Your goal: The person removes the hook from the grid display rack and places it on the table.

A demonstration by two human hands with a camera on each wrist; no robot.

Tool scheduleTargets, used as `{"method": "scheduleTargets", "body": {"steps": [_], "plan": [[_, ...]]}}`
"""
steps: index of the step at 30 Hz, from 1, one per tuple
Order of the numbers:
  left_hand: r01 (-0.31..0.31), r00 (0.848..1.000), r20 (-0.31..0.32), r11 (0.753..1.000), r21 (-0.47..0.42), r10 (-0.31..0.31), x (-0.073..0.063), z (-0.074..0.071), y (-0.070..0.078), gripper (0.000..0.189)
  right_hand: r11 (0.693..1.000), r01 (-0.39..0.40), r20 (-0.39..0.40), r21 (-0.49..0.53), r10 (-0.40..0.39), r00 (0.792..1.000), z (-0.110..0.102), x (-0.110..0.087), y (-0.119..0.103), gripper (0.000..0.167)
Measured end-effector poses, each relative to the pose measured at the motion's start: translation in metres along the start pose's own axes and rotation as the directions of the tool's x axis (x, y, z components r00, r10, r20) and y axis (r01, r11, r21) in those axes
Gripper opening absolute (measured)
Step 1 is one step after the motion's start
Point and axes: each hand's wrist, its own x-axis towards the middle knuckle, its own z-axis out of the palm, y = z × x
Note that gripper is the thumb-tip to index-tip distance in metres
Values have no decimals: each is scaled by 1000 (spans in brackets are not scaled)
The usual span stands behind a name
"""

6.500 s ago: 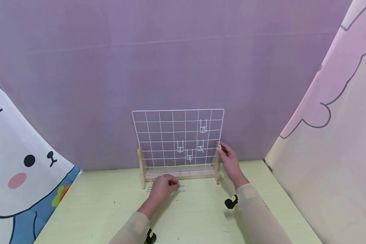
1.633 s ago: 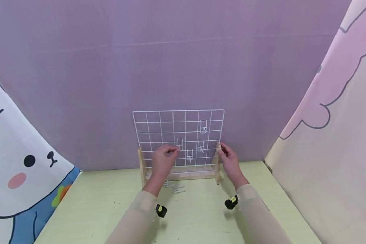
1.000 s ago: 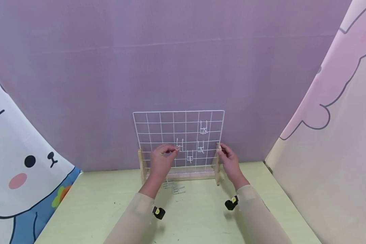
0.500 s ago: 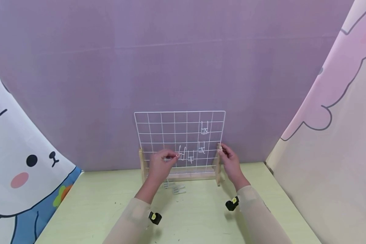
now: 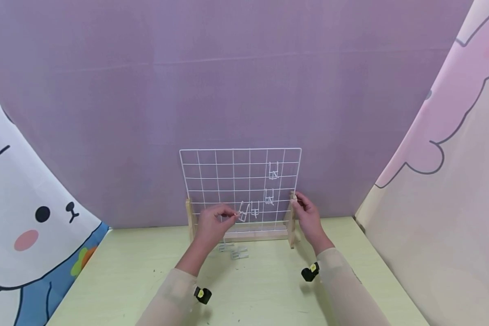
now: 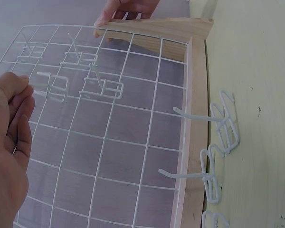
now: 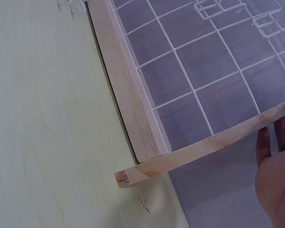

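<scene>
A white wire grid [image 5: 224,171] stands in a wooden base [image 5: 252,235] on the table. My left hand [image 5: 212,222] pinches a white wire hook [image 6: 57,87] between thumb and fingertip, in front of the grid's lower middle. In the head view that hook tilts to one side. My right hand [image 5: 307,217] grips the top of the right wooden upright [image 5: 291,226], thumb in front and fingers behind. Three more hooks hang on the grid: an upper one [image 5: 273,171], one below it [image 5: 269,197] and a lower one [image 5: 255,209] close beside the held hook.
Loose white hooks [image 5: 239,254] lie on the pale table [image 5: 265,290] before the base, their prongs leaning over its wooden bar in the left wrist view. A purple cloth [image 5: 244,90] hangs right behind the grid. Printed cloths flank both sides.
My left hand went from the loose hooks on the table up to a hook hanging on the grid. It then drew that hook downward, tilting it. My right hand kept its hold.
</scene>
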Motion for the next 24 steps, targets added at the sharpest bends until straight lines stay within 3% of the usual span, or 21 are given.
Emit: {"method": "scheduleTargets", "body": {"steps": [14, 19, 24], "plan": [[24, 990, 141, 999, -24, -21, -4, 1, -3, 10, 999, -34, 21, 7, 34, 999, -2, 1, 0, 47], [29, 980, 199, 1000, 3, -29, -7, 1, -3, 9, 997, -80, 30, 13, 79, 996, -2, 0, -8, 47], [30, 966, 255, 999, 26, -35, -9, 3, -3, 11, 998, -59, 22, 2, 59, 998, -1, -3, -12, 47]]}}
